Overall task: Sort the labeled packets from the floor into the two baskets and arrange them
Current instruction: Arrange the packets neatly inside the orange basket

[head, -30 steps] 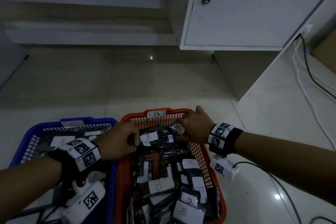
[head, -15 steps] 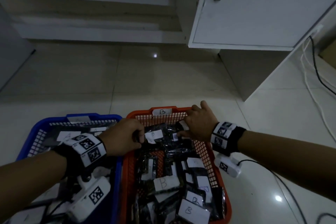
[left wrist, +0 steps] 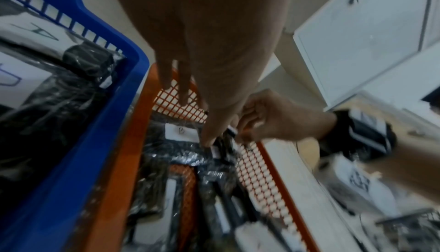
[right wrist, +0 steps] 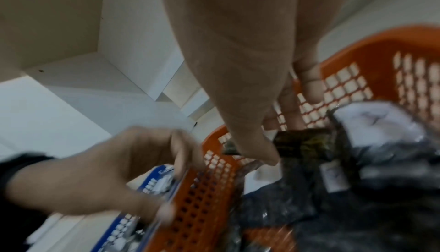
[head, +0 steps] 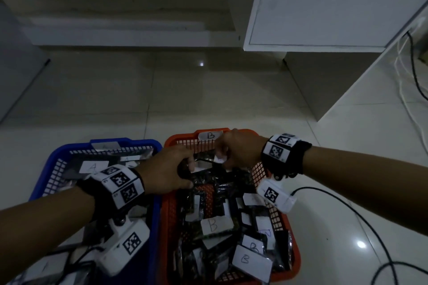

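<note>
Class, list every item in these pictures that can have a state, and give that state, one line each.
Orange basket: holds B packets.
Blue basket: holds A packets.
Left hand: grips a packet at the orange basket's far end.
Right hand: pinches the same packet.
Cabinet door: closed.

Two baskets side by side: one blue basket (head: 58, 157) tagged A, one orange basket (head: 169, 215) tagged B. Two hands over the orange one, left hand (head: 164, 171) and right hand (head: 240, 150). Dark packets (head: 215, 224) heaped in the orange basket, too tangled to count exactly; at least six white B labels show. In the blue basket, two A labels read clearly.
</note>
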Demonstrator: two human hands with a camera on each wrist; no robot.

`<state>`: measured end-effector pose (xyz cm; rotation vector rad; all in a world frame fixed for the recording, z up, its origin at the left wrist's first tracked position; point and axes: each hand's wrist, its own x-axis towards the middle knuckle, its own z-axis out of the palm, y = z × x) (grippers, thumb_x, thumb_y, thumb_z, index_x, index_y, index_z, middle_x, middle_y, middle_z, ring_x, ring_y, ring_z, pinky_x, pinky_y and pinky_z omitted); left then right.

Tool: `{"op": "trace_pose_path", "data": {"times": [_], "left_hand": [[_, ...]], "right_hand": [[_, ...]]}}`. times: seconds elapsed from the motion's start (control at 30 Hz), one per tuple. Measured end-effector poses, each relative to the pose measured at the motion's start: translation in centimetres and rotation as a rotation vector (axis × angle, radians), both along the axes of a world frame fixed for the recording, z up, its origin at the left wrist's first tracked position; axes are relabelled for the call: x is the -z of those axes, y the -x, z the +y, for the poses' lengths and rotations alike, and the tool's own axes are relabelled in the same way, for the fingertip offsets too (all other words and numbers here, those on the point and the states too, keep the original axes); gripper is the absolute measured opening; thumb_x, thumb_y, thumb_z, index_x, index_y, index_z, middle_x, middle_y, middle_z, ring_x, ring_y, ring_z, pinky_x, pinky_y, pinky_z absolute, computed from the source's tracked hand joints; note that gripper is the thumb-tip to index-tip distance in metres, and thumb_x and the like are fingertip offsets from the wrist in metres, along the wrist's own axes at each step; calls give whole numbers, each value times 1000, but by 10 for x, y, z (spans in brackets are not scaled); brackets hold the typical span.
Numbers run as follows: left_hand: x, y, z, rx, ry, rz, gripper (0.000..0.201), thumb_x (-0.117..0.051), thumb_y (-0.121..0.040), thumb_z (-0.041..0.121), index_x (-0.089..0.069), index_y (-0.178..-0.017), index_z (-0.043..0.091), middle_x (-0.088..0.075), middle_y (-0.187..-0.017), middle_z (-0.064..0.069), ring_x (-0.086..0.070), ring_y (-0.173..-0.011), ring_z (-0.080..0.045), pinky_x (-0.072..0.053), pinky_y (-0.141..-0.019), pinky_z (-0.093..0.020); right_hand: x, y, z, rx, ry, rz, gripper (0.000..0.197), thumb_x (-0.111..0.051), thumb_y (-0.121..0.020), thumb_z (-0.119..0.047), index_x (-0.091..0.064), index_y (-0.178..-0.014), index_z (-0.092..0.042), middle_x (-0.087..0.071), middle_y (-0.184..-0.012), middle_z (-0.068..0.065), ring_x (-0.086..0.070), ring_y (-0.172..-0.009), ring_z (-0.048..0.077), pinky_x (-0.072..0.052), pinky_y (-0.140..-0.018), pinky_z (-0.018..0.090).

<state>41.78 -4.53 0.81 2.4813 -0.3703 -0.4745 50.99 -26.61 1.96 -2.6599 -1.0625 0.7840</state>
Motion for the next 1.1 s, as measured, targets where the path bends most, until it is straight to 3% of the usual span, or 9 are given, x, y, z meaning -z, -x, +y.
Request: {"op": "trace_pose_path", "data": {"times": [0.1, 0.17, 0.27, 0.37, 0.5, 0.57, 0.7, 0.8, 1.1], "left_hand": [[5, 7, -8, 205, -278, 141, 29, -66, -88, 47, -57, -113, 34, -58, -119, 12, -53, -114, -11, -39, -107, -32], [11, 10, -17, 363, -497, 190, 46, -54, -93, 53, -48, -133, 31, -57, -129, 5, -48, -125, -17, -13, -121, -44], [23, 14, -27, 486, -648, 251, 61, -46, -95, 57, -35, -147, 26, -53, -140, -3, -41, -135, -22, 7, -122, -48], [25, 13, -30, 487, -566, 274, 54, -48, -96, 50, -37, -145, 30, -50, -143, 1, -41, -135, -19, 0, -122, -44], [29, 17, -27, 453, -281, 488, 35, -52, -99, 33, -50, -133, 28, -59, -127, 2, -58, -113, -18, -48, -102, -36], [29, 23, -26, 463, -247, 516, 35, -50, -99, 27, -51, -134, 27, -58, -129, 0, -59, -110, -18, -53, -95, -38], [26, 28, -25, 483, -430, 336, 39, -42, -102, 30, -44, -141, 26, -48, -141, 0, -44, -130, -16, -11, -123, -41], [24, 29, -28, 540, -584, 320, 45, -36, -103, 35, -37, -147, 25, -49, -143, -5, -40, -137, -18, 16, -119, -42], [27, 29, -19, 527, -484, 335, 43, -36, -102, 39, -42, -143, 27, -54, -141, 1, -42, -134, -12, 6, -123, -39]], "right_hand": [[6, -9, -13, 17, 74, -26, 25, -84, -77, -28, -69, -96, -22, -70, -105, -2, -65, -92, 19, -57, -82, 37], [10, -11, -19, -22, 91, -13, 22, -83, -79, -27, -71, -97, -21, -71, -104, -3, -65, -91, 16, -55, -83, 33], [18, -10, -24, -22, 74, 66, 22, -82, -81, -19, -73, -100, -17, -72, -106, -2, -65, -92, 13, -55, -83, 29], [26, -8, -27, -3, -5, 112, 21, -82, -82, -16, -76, -102, -13, -74, -107, -1, -68, -93, 11, -56, -83, 27], [33, -2, -18, -44, -111, 164, 18, -73, -89, -11, -78, -107, -14, -75, -110, -2, -68, -97, 9, -55, -88, 26], [37, 1, -10, -49, -130, 187, 18, -73, -88, -9, -77, -105, -13, -75, -110, -1, -69, -98, 11, -55, -89, 25], [47, 7, 10, -81, -103, 189, 12, -76, -85, -6, -78, -97, -9, -77, -102, 4, -71, -92, 15, -57, -86, 30], [53, 8, 19, -110, -59, 149, 12, -71, -87, -2, -78, -95, -8, -76, -102, 6, -71, -91, 18, -55, -85, 29], [68, 19, 30, -107, -97, 159, 17, -68, -90, -5, -78, -103, -8, -77, -104, 5, -72, -93, 16, -57, -88, 28]]}}
